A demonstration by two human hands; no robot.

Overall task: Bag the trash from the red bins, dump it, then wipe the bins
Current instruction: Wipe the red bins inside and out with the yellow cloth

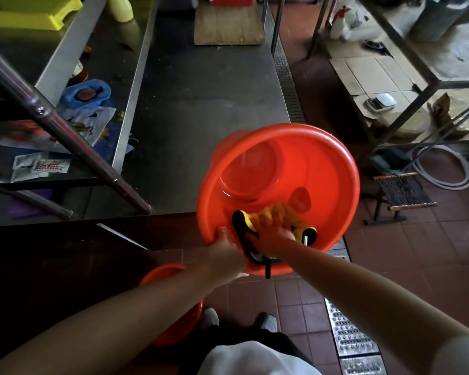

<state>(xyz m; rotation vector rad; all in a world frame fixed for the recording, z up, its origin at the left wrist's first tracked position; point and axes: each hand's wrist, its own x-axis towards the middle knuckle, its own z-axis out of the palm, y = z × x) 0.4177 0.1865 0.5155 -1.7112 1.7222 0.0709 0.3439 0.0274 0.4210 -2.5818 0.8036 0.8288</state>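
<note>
the left hand (228, 244) grips the near rim at seven o'clock to hold the empty red bin (279, 196) tilted toward the person, so the right hand (271, 236) can press a yellow cloth (276, 215) against its inner wall at six o'clock.

Single head cam, wide-angle w/ bent edges, looks fwd and steeply down from standing height. Both forearms reach in from the bottom edge; red bin (279, 196) sits close, centre frame. Steel bench (201, 109) runs away upper left; tiled floor (290, 301) fills right and bottom. No 2nd view to overlap.
</note>
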